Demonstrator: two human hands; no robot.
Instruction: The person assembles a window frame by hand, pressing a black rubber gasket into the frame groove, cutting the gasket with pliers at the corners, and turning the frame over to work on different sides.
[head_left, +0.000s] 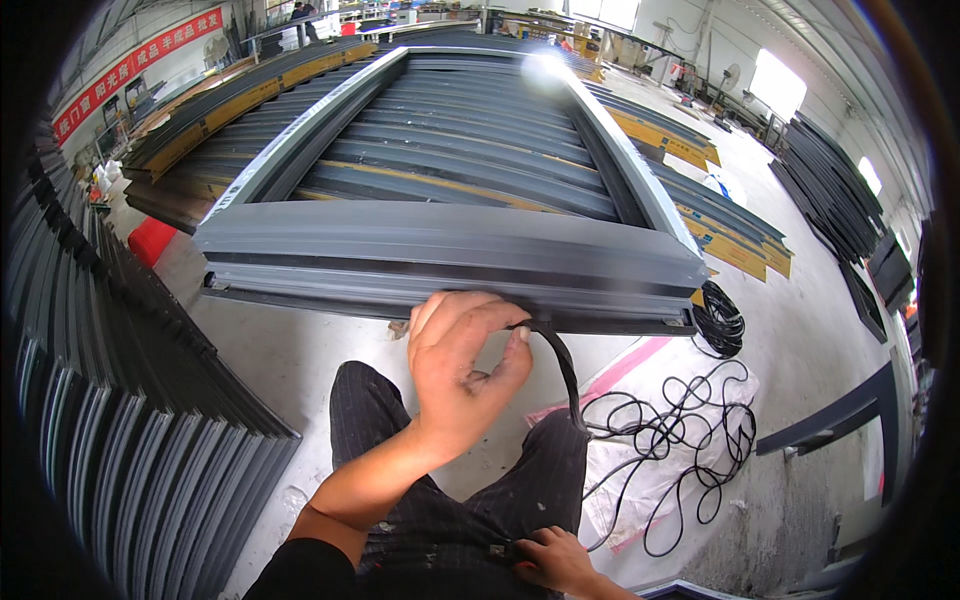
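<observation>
My left hand (465, 360) is at the near rail of a dark grey metal window or door frame (450, 229). Its thumb and forefinger pinch a black flexible sealing strip (566, 367), which looks like rubber gasket. From there the strip hangs over my right knee and appears to run toward loose black loops (667, 427) on a white sheet (622, 517). Fingers of the left hand touch the rail's lower edge and partly hide it. My right hand (555, 559) rests low in my lap, fingers curled; whether it holds anything is hidden.
Stacked dark profiles (465, 142) lie beneath and beyond the frame. Upright profiles (150, 450) crowd the left side. A bundled black coil (720, 319) is by the frame's right corner. Another dark frame (832, 420) stands right. A person (304, 19) is far back.
</observation>
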